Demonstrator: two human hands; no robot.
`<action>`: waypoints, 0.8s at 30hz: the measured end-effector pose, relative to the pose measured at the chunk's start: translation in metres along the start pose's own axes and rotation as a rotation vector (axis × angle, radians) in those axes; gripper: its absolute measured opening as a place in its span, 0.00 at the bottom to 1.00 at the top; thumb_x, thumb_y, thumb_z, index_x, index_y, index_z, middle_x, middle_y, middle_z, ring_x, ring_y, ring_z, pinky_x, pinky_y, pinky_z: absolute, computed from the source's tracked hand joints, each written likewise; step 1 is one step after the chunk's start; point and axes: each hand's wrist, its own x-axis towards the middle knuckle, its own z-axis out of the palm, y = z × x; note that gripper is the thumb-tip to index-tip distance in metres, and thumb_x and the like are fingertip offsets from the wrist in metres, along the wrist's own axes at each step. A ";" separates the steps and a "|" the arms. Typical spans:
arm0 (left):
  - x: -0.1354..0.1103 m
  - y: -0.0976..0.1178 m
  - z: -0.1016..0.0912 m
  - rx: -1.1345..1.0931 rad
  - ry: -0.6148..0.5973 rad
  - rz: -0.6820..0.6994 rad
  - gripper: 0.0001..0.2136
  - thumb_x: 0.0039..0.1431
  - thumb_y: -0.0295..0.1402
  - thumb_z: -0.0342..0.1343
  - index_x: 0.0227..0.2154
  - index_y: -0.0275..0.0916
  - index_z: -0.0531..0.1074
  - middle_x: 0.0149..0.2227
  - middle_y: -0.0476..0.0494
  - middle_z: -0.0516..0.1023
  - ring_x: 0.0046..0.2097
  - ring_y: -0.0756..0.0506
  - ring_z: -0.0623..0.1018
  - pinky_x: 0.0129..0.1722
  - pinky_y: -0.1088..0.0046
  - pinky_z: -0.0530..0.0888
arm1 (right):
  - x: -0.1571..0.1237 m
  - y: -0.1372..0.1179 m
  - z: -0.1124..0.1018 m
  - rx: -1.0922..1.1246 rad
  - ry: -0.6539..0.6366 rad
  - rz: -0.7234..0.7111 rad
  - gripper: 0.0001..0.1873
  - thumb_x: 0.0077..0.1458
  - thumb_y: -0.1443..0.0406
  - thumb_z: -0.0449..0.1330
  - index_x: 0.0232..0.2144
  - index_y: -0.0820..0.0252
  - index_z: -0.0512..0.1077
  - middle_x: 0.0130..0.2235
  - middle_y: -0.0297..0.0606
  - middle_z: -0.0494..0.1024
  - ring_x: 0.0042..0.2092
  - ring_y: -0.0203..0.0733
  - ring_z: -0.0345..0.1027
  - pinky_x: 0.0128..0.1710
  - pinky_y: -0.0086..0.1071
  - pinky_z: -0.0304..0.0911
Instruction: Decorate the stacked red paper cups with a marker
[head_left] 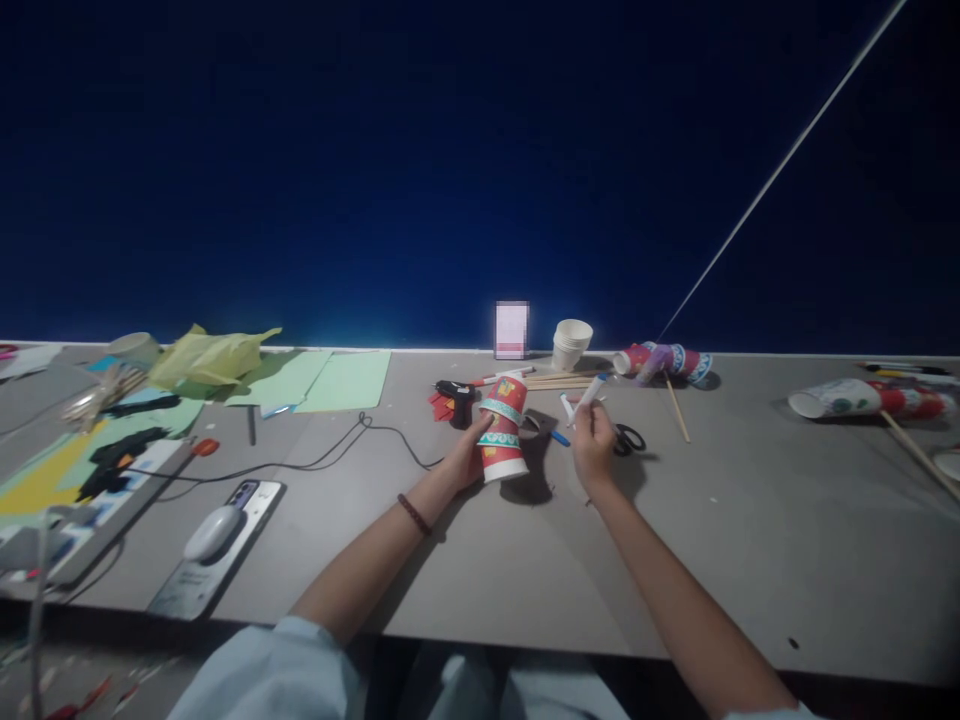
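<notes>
My left hand [472,452] is wrapped round a column of red patterned paper cups [501,428] with teal and white bands, held tilted just above the table. To its right, my right hand [595,445] pinches a white marker [589,398] with a blue end, pointing up. Close by lie a small blue cap [560,438] and black-handled scissors [630,440], partly behind my right hand. A black hot glue gun [454,398] rests beyond my left hand, over some red scraps.
White stacked cups [572,343] stand at the back beside wooden sticks [559,381]. Decorated cup pieces on sticks [675,362] lie to the right. Leftward are green paper [345,382], a yellow plastic bag [214,358], a power strip [124,510], a phone [196,590] and a trailing black cable [300,466].
</notes>
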 end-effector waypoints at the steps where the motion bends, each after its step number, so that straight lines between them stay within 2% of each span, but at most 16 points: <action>1: 0.000 0.000 0.000 -0.002 0.001 0.004 0.18 0.58 0.40 0.60 0.43 0.30 0.74 0.35 0.35 0.82 0.35 0.42 0.81 0.46 0.65 0.74 | -0.001 -0.004 0.001 0.075 0.006 0.050 0.19 0.59 0.49 0.50 0.35 0.57 0.70 0.28 0.34 0.71 0.31 0.39 0.66 0.34 0.33 0.64; 3: 0.001 -0.001 0.000 -0.014 0.002 0.012 0.18 0.58 0.41 0.59 0.44 0.30 0.74 0.36 0.35 0.81 0.37 0.42 0.81 0.47 0.64 0.73 | -0.004 -0.014 0.004 0.237 0.024 0.120 0.19 0.55 0.48 0.56 0.34 0.57 0.67 0.25 0.30 0.69 0.26 0.36 0.64 0.29 0.31 0.63; 6: 0.002 -0.002 0.000 -0.029 0.000 0.012 0.17 0.57 0.40 0.60 0.42 0.29 0.74 0.37 0.34 0.81 0.39 0.41 0.81 0.49 0.64 0.72 | -0.012 -0.029 0.009 0.387 -0.108 0.165 0.17 0.49 0.51 0.64 0.31 0.57 0.67 0.26 0.30 0.72 0.27 0.36 0.69 0.32 0.32 0.68; 8: 0.001 -0.002 0.000 -0.029 -0.019 0.006 0.16 0.55 0.37 0.60 0.42 0.29 0.74 0.38 0.34 0.81 0.40 0.41 0.81 0.50 0.63 0.71 | -0.017 -0.037 0.011 0.426 -0.185 0.203 0.16 0.48 0.53 0.65 0.33 0.57 0.69 0.28 0.31 0.76 0.28 0.36 0.71 0.35 0.34 0.70; 13: 0.002 -0.003 -0.002 -0.003 -0.087 0.001 0.15 0.52 0.32 0.61 0.41 0.28 0.74 0.39 0.34 0.81 0.41 0.40 0.80 0.52 0.63 0.70 | -0.026 -0.044 0.011 0.370 -0.257 0.228 0.16 0.50 0.53 0.65 0.34 0.58 0.71 0.32 0.36 0.79 0.34 0.41 0.76 0.36 0.34 0.71; 18: 0.004 -0.006 -0.002 -0.024 -0.059 0.001 0.14 0.53 0.31 0.60 0.42 0.29 0.74 0.39 0.34 0.81 0.41 0.41 0.81 0.53 0.64 0.69 | -0.035 -0.034 0.008 0.326 -0.272 0.248 0.17 0.50 0.51 0.64 0.31 0.58 0.71 0.29 0.36 0.78 0.32 0.42 0.76 0.32 0.33 0.71; 24: 0.000 -0.005 0.005 0.009 -0.094 0.041 0.15 0.51 0.29 0.63 0.42 0.30 0.75 0.38 0.35 0.81 0.39 0.41 0.81 0.52 0.63 0.69 | -0.046 -0.025 0.009 0.325 -0.317 0.171 0.13 0.54 0.52 0.62 0.33 0.55 0.70 0.38 0.41 0.82 0.41 0.46 0.78 0.41 0.40 0.74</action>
